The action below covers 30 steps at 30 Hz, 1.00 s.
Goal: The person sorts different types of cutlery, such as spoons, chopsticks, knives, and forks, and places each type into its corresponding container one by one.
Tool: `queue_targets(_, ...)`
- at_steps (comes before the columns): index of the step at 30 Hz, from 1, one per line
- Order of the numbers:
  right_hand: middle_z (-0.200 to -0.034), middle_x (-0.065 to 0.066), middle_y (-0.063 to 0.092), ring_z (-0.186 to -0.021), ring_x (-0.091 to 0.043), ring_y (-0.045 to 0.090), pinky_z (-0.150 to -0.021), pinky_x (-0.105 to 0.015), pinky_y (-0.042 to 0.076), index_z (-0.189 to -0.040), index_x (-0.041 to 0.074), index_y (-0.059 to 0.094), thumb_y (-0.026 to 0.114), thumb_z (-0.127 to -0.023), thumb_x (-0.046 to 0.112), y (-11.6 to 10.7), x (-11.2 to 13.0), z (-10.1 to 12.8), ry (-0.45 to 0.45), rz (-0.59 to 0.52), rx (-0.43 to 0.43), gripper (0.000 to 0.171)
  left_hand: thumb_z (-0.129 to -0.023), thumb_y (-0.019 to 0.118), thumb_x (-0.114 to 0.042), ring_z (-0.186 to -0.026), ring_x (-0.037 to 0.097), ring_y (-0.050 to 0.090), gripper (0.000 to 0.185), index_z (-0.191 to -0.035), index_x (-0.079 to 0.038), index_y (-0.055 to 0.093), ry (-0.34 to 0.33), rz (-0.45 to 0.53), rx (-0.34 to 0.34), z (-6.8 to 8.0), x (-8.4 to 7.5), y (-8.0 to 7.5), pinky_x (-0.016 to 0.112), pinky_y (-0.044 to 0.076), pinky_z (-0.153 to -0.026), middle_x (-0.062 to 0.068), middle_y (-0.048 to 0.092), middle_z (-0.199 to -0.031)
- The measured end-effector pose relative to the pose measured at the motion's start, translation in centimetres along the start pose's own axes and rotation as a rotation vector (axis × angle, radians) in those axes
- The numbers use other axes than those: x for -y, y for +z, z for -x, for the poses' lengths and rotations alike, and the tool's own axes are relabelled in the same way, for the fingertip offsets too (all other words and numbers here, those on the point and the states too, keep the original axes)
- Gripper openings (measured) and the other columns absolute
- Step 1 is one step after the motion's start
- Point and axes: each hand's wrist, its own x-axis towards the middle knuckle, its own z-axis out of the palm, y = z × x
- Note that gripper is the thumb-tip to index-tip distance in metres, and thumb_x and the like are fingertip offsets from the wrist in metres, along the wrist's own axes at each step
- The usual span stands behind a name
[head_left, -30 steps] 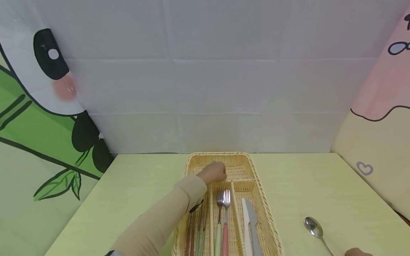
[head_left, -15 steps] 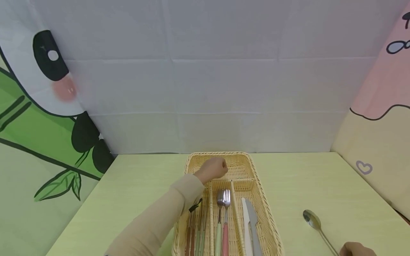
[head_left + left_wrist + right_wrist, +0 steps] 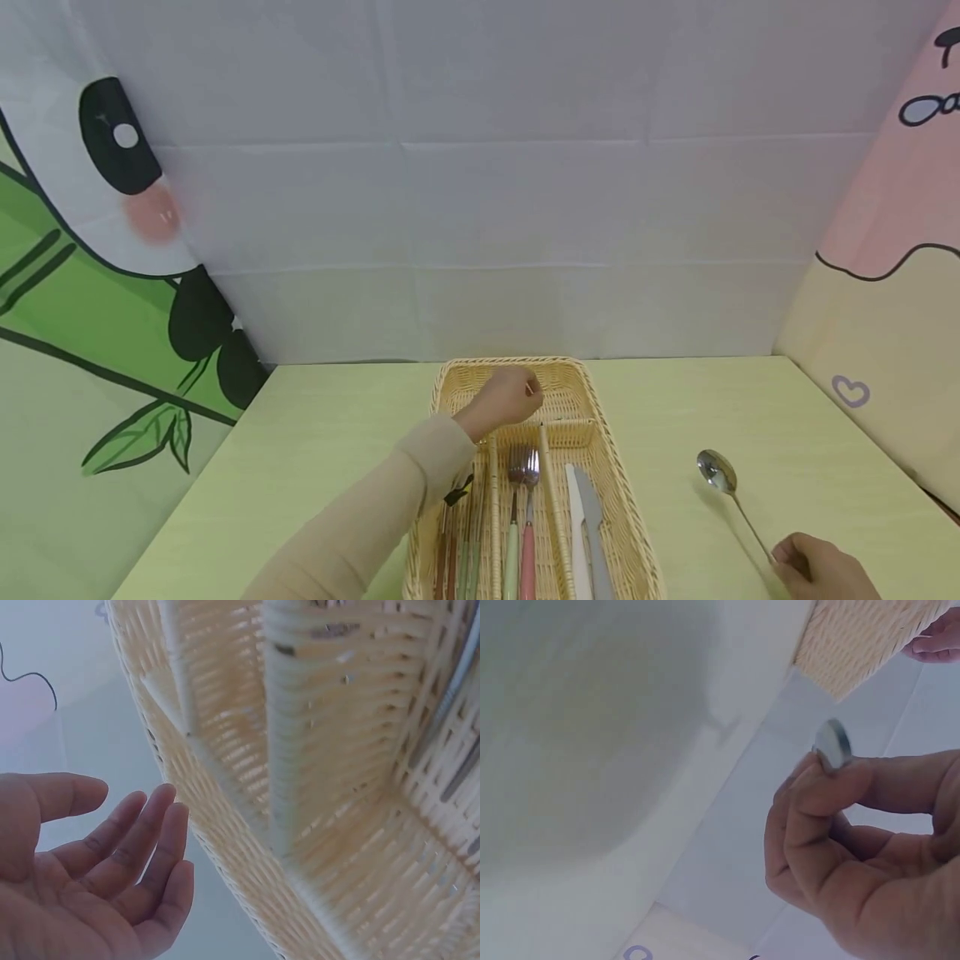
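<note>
My right hand (image 3: 825, 571) pinches a metal spoon (image 3: 742, 510) by its handle, the bowl pointing up and to the left, with a shadow beside it on the table. In the right wrist view a small rounded part of the spoon (image 3: 832, 744) shows between thumb and fingers. My left hand (image 3: 105, 877) is over the back compartment of a woven cutlery basket (image 3: 611, 442), its fingers relaxed and loosely bent with nothing in them. Two forks (image 3: 528, 525) lie in the basket's middle slot. To their right are two knives (image 3: 587, 529).
Brown and green chopsticks (image 3: 470, 542) fill the left slot, partly hidden by my left sleeve (image 3: 375, 525). The pale table (image 3: 720, 400) stretches to both sides of the basket. A hanging cloth (image 3: 525, 208) closes off the back, with printed cartoon panels at the sides.
The right hand has come further into view and moved up and away with the spoon. My left hand has shifted slightly right over the back compartment, fingers loosening.
</note>
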Motion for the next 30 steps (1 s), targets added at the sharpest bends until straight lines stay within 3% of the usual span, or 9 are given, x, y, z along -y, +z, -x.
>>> queue_targets(17, -0.077, -0.001, 0.059, -0.063, -0.002, 0.046, -0.057, -0.019, 0.041, -0.09, 0.0, 0.059, 0.054, -0.086, 0.003, -0.8, 7.4, 0.3, -0.126, -0.158, -0.124, 0.007, -0.087, 0.06, -0.018, -0.07, 0.007, 0.053, 0.009, -0.089, -0.01, 0.064, 0.111, 0.114, 0.12, 1.6, -4.0, 2.7, 0.021, 0.044, -0.062, 0.0, 0.062, -0.083)
queue_targets(22, -0.077, -0.002, 0.058, -0.063, -0.004, 0.047, -0.057, -0.018, 0.041, -0.091, 0.0, 0.058, 0.054, -0.087, 0.003, -0.6, 9.0, 0.1, -0.139, -0.184, -0.133, 0.007, -0.086, 0.063, -0.021, -0.071, 0.008, 0.056, 0.01, -0.088, -0.011, 0.065, 0.093, 0.19, 0.165, 1.9, -4.8, 3.7, 0.021, 0.044, -0.061, -0.002, 0.063, -0.082)
queue_targets(30, -0.077, -0.002, 0.059, -0.063, -0.004, 0.048, -0.057, -0.019, 0.042, -0.091, 0.001, 0.058, 0.056, -0.086, 0.003, -0.2, 11.2, -0.1, -0.178, -0.242, -0.158, 0.006, -0.087, 0.063, -0.023, -0.074, 0.013, 0.062, 0.013, -0.091, -0.011, 0.067, 0.024, 0.417, 0.198, 1.9, -5.3, 5.0, 0.024, 0.048, -0.065, -0.002, 0.066, -0.081)
